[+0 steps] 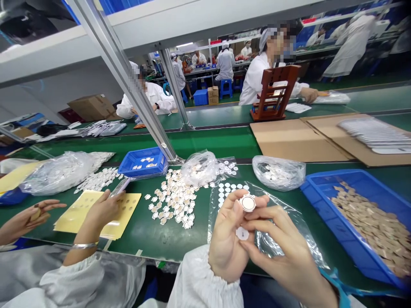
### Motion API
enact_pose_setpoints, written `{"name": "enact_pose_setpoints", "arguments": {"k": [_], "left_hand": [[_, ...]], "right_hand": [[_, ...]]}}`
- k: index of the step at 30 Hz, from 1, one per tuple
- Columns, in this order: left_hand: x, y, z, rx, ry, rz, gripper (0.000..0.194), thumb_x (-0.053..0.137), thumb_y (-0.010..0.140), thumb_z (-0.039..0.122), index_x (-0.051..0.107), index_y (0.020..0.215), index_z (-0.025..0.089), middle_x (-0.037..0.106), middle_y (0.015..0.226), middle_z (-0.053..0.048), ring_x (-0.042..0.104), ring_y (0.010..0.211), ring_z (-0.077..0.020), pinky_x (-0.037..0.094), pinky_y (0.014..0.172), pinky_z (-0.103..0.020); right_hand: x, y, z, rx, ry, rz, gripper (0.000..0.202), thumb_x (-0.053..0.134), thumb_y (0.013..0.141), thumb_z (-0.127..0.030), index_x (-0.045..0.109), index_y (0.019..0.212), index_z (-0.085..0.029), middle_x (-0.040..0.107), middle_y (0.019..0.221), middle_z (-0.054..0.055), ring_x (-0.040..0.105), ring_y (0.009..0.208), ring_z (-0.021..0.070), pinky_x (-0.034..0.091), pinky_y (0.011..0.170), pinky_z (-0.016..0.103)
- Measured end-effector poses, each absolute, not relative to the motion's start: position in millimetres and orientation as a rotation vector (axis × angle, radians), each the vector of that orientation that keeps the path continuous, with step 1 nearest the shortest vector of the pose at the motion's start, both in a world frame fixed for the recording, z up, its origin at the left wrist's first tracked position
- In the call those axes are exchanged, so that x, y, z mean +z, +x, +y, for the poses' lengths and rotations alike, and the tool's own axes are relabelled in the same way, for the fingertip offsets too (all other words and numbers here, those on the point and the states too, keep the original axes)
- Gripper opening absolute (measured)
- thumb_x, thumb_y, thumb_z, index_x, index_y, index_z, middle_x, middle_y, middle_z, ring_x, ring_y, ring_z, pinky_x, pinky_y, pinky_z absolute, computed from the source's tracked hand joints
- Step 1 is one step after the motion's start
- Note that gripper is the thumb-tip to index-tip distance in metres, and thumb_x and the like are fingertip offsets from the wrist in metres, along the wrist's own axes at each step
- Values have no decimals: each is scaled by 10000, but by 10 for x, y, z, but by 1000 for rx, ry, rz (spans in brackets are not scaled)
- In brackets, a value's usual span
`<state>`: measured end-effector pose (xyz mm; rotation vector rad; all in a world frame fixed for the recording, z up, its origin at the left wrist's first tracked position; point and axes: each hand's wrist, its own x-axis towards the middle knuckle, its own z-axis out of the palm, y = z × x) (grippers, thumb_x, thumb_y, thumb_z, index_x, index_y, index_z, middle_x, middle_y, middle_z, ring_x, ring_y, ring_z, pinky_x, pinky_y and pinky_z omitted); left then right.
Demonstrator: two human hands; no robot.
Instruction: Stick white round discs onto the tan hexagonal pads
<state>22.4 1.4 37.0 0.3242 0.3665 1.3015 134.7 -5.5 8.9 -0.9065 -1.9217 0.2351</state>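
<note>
My left hand (227, 239) is closed on a small round piece (248, 203) with a pale beige centre and a white, notched rim, held up between thumb and fingers. Just below it, my right hand (282, 239) pinches a small white disc (242, 233) with a dark mark near its middle, close to my left palm. Behind my hands, a clear plastic sheet (221, 218) carries rows of white round stickers (227, 188). Left of them spreads a loose heap of similar notched pieces (176, 199) on the green table.
A blue bin (334, 231) of tan pieces stands at right. Plastic bags of pieces (278, 173) and a small blue tray (141, 171) sit farther back. At left, a co-worker's hand (104, 209) reaches over yellow sheets (128, 214). A metal post (128, 81) rises behind the heap.
</note>
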Motion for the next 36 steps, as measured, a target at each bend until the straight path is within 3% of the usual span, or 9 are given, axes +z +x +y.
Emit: {"name": "enact_pose_setpoints", "arguments": {"k": [6,13,18,30,36], "left_hand": [[332,214,56,1306,194,421,130,561,872,221,676,927,196,722,840,-33,661,948,-165,450,962,-318],[160,116,101,1266,90,479,176,519,892,195,692,925,189,707,880,-52,644,979,-181,403,1048,-414],[160,85,87,1256,60,496,194,496,898,173,688,919,185,699,886,-52,638,989,-190,394,1062,-443],[181,97,83,1258,87,560,199,497,893,158,693,908,183,698,853,-55,647,947,-174,417,1040,-431],[268,136,-17,1284,300,494,136,657,805,220,701,931,192,720,890,-46,656,898,-147,470,960,-336]], "right_hand": [[355,1543,23,-102,-868,-1886,197,696,734,-100,616,900,-169,669,867,45,589,831,176,469,734,354],[897,1864,166,-508,-897,-1809,251,778,687,-190,628,887,-177,683,878,61,613,812,198,472,745,376],[1110,1930,195,-665,-877,-1773,234,756,720,-231,626,911,-198,672,893,56,599,820,208,481,760,389],[1285,1969,218,-713,-830,-1735,268,747,729,-225,597,951,-221,673,910,55,599,876,223,484,765,388],[988,1730,148,-235,-802,-1953,141,677,786,-200,604,906,-208,683,901,29,605,861,175,491,757,367]]}}
